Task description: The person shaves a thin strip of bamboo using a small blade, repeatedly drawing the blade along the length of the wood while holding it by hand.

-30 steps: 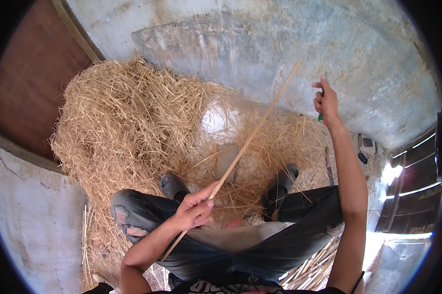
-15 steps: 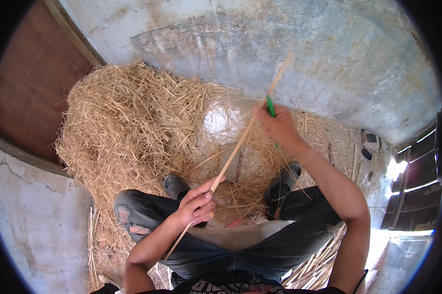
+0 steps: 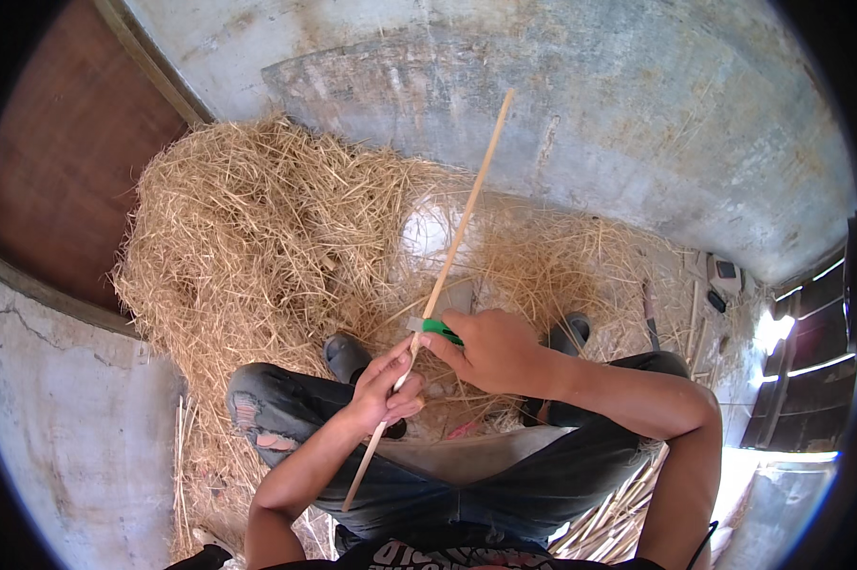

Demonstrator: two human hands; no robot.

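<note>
A long thin bamboo strip [image 3: 466, 211] slants from over my left thigh up toward the wall. My left hand [image 3: 388, 391] is closed around its lower part, the tail end sticking out below. In my right hand [image 3: 492, 351] is a green-handled knife [image 3: 439, 331], gripped just above the left fingers. Its short, pale blade [image 3: 415, 324] lies against the strip. The right fingers partly hide the handle.
A big heap of fine shavings [image 3: 248, 228] lies at the left, with more scattered between my shoes [image 3: 346, 356]. Long sticks [image 3: 614, 508] are bundled by my right thigh. A concrete wall [image 3: 561, 95] stands ahead; a small device [image 3: 725, 273] sits at far right.
My right hand with the knife has come down along the strip, from its upper part to just above my left hand. The strip now stands steeper, its far tip shifted left.
</note>
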